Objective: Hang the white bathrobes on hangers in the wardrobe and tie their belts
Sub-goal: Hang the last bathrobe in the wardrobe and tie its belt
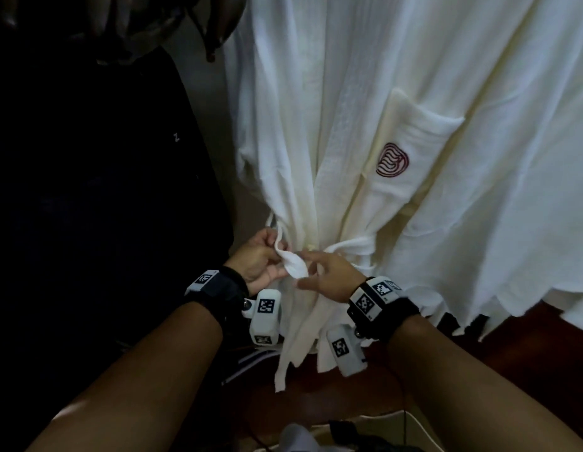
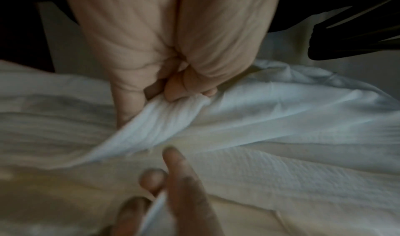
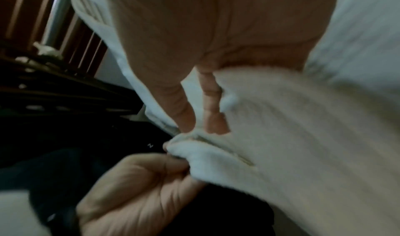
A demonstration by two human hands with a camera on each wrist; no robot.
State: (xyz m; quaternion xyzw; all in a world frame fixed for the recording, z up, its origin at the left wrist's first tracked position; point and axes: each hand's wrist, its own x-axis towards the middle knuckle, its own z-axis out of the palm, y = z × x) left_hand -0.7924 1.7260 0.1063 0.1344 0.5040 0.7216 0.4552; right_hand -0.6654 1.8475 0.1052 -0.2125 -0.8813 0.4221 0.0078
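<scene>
A white bathrobe with a red logo on its pocket hangs in front of me. Its belt is wrapped round the waist. My left hand pinches a folded piece of the belt at the robe's left side. My right hand meets it from the right, and a strip of belt runs between its fingers. In the right wrist view the belt cloth lies against my right fingers, with the left hand gripping it below. A loose belt end hangs down.
A dark garment hangs close on the left. More white cloth hangs to the right. The reddish wooden wardrobe floor lies below. Black hangers show in the left wrist view. A cable runs near my feet.
</scene>
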